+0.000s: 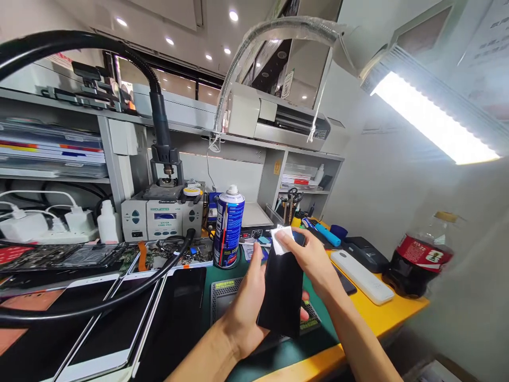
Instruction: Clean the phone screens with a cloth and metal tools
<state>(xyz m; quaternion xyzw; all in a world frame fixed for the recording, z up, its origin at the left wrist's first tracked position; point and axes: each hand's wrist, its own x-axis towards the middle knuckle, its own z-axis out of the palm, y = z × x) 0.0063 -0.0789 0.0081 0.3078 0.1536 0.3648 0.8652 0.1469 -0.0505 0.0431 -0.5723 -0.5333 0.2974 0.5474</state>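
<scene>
My left hand (249, 302) is wrapped round a black smartphone (283, 297), its thumb along the left edge and fingertips showing at the right edge. The phone is tilted up with its dark, glossy face toward me. At its top end, my right hand (314, 260) pinches a small white wipe (281, 240) and presses it against the face. Underneath the phone lies a grey perforated work pad (222, 297) with yellow-green lettering, partly hidden by my hands. A blue spray can (229, 227) with a white nozzle stands just beyond my left hand.
Large dark screens (175, 318) and opened devices crowd the left, crossed by a black hose (159, 281). A soldering station (159, 218) stands behind. At right are a white power bank (361, 277), a black case (366, 253) and a cola bottle (417, 260). A lit lamp (433, 116) hangs above.
</scene>
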